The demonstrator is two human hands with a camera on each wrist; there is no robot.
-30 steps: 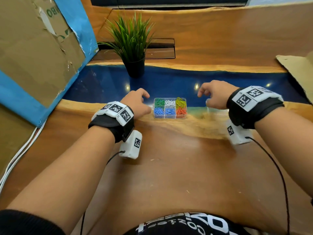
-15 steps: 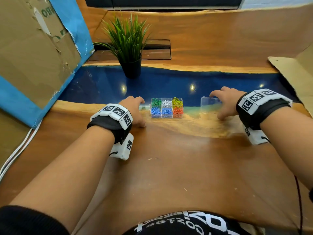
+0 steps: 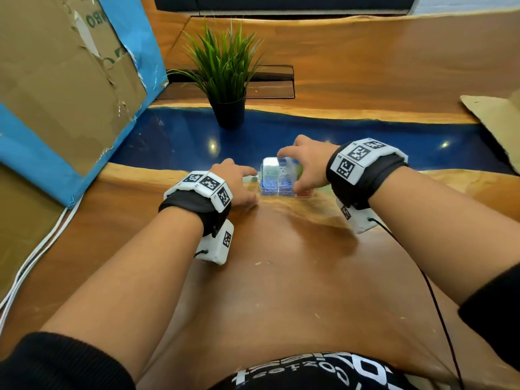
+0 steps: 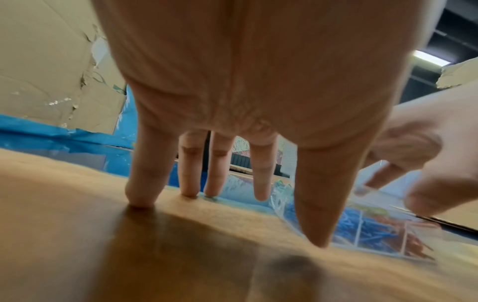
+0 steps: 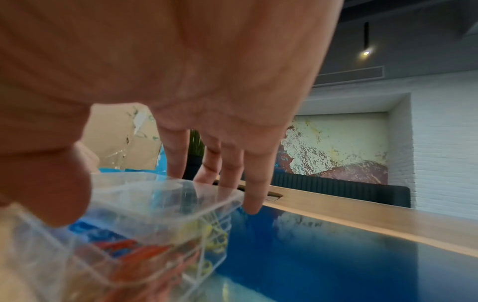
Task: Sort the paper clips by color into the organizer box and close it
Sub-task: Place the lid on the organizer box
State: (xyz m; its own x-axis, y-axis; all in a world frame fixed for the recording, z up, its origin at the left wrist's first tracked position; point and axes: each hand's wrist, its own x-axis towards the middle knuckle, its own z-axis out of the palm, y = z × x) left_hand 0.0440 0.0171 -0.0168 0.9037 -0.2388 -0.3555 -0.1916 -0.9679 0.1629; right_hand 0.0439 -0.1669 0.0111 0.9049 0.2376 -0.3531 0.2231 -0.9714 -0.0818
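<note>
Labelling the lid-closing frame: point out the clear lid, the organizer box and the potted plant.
clear lid (image 5: 165, 196): right wrist view, on its flat top panel.
organizer box (image 4: 372, 235): left wrist view, on a compartment of blue clips.
potted plant (image 3: 229, 114): head view, on the black pot.

Near side: bare wooden table (image 3: 281, 277) before the organizer box (image 3: 277, 181), open approach.
Left flank: left hand (image 3: 236, 184) just beside box.
Far side: potted plant (image 3: 225, 80) behind, well apart.
</note>
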